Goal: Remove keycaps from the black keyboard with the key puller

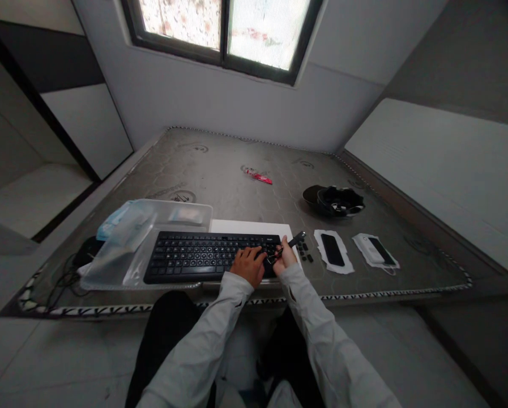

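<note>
A black keyboard (194, 256) lies on a white sheet (254, 228) near the front edge of a grey patterned mattress (237, 181). My left hand (248, 264) rests on the right end of the keyboard with its fingers curled down on the keys. My right hand (286, 258) is closed round a dark-handled tool (295, 240) whose wire tip points at the keys between my hands. Several loose black keycaps (304, 251) lie just right of the keyboard.
A clear plastic cover (143, 238) overlaps the keyboard's left end, with a black mouse and cable (84, 252) beyond it. To the right lie a black phone on white paper (332, 250), a white device (376, 250), a black cap (333, 200) and a red wrapper (259, 176).
</note>
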The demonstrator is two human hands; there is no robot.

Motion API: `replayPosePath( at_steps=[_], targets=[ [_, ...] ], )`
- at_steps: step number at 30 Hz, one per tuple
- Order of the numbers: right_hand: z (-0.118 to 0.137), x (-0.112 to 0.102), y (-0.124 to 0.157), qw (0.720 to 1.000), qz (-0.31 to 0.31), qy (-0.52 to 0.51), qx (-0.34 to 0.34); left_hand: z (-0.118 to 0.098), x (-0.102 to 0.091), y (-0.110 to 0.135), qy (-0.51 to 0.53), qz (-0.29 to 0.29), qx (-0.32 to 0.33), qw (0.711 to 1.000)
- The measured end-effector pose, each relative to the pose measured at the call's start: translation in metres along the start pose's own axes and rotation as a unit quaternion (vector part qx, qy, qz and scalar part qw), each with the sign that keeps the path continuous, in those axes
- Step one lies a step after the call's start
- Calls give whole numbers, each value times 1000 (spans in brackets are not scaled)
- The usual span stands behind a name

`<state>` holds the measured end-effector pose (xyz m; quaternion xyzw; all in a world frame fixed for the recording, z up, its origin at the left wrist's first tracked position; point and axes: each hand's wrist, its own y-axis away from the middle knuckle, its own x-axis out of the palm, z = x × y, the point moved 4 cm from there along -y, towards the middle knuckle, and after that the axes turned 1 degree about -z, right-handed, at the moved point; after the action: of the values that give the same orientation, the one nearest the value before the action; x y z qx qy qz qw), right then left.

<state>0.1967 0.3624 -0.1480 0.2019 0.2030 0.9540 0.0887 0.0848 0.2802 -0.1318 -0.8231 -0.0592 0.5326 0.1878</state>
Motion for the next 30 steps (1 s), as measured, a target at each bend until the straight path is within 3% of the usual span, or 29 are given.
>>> replayPosePath(
  at_steps=[3, 8, 15, 23, 30],
  targets=[
    [7, 3, 3, 998, -21, -18, 49, 0, 0, 0, 0, -2, 0, 1000],
    [16, 13, 8, 996, 62, -14, 69, 0, -2, 1, -1, -9, 1, 1000],
    [17, 11, 11, 988, 147, 37, -24, -3, -6, 0, -2, -5, 3, 1000],
    [17, -4, 11, 990, 128, -6, -64, -3, -5, 0, -4, -7, -6, 1000],
    [21, -6, 22, 993, 101, -13, -52, -2, -3, 0, -4, -7, -6, 1000]
  ],
)
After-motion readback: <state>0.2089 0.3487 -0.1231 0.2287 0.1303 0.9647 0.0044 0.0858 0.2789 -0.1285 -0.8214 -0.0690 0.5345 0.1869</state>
